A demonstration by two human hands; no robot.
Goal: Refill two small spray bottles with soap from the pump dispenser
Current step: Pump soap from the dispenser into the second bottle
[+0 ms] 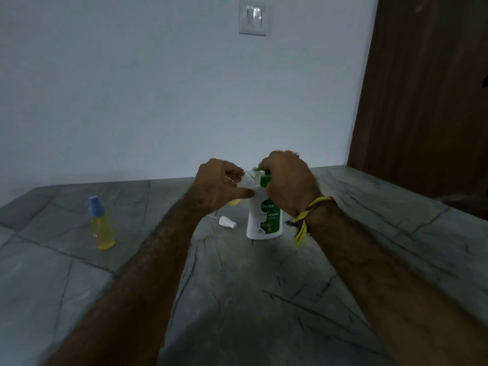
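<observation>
Presently: left hand grips small uncapped spray bottle at nozzle; right hand presses pump dispenser. Risk: misaligned neck, soap spills onto counter.

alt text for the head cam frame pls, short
A person's left hand holds a small clear spray bottle tilted at the nozzle of a green-and-white Dettol pump dispenser, while the right hand rests on its pump. On the grey stone counter lie a loose white spray cap and, further left, a capped bottle of yellow liquid.
</observation>
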